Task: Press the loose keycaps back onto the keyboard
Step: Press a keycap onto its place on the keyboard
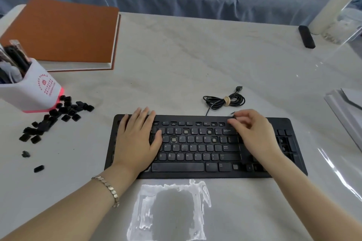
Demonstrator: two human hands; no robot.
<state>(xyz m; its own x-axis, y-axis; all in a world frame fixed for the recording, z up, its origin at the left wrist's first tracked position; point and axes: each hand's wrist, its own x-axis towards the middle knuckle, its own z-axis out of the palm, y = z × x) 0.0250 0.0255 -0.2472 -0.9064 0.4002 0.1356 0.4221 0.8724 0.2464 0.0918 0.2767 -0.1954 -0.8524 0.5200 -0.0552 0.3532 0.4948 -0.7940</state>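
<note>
A black keyboard (197, 166) lies on the pale table in front of me, with several bare key sockets showing in its upper rows. My left hand (137, 141) rests flat on the keyboard's left side with straight fingers. My right hand (252, 133) hovers over the upper right of the main key block and pinches a small black keycap (233, 117) between thumb and forefinger. A pile of loose black keycaps (52, 117) lies on the table far to the left, with two strays (38, 168) nearer me.
A white pen holder (29, 88) stands beside the keycap pile, with a brown notebook (64, 31) behind it. The coiled keyboard cable (225, 100) lies behind the keyboard. A black bar (306, 36) and a clear container (337, 13) sit far right. Stacked papers (346, 107) lie at the right edge.
</note>
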